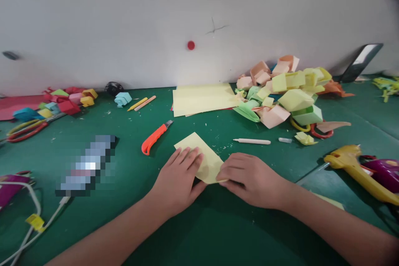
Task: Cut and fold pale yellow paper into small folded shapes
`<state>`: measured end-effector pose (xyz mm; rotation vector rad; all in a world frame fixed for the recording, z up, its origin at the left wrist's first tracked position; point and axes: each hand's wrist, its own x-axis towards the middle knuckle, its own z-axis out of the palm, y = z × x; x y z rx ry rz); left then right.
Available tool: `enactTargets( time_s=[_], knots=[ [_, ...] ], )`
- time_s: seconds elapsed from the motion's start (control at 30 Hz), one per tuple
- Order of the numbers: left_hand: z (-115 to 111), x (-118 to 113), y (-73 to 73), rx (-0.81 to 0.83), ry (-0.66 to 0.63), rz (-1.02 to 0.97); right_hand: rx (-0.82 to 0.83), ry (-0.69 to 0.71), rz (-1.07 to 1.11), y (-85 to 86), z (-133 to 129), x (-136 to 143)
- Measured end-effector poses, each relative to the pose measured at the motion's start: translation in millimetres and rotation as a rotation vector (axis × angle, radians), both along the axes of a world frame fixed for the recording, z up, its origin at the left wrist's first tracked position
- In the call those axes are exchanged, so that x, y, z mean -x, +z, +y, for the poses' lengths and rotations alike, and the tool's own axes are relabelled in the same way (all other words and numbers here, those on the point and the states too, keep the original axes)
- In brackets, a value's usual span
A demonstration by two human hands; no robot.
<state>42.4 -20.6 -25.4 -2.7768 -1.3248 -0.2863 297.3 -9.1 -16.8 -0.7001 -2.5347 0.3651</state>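
Note:
A small sheet of pale yellow paper (210, 163) lies slantwise on the green table in front of me, with a fold along its near edge. Across its left part rests my left hand (178, 176), fingers flat on top and thumb at the near edge. My right hand (249, 176) has its fingers curled and pinches the paper's right corner between thumb and fingers. Just beyond the left hand is an orange utility knife (155, 137) with its blade end showing. A white pen (253, 141) lies uncapped beyond the right hand, its clear cap (284, 140) beside it.
Folded paper pieces (296, 91) are heaped at the back right, near yellow sheets (202, 99). To the right lies a yellow glue gun (358, 170). On the left are a cabled phone (89, 166), scissors (29, 130) and colourful paper pieces (59, 102). A wall (124, 20) closes the back.

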Motion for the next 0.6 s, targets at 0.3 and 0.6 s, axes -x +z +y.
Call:
enactTargets(
  time_s=[0.3, 0.6],
  knots=[
    [2, -2, 5.5, -0.037, -0.208, -0.193, 0.221, -0.434, -0.181, -6.9, -9, 10],
    [6, -3, 4.4, -0.132, -0.344, -0.139, 0.259, -0.588, -0.183, -9.1, -8, 13]
  ],
)
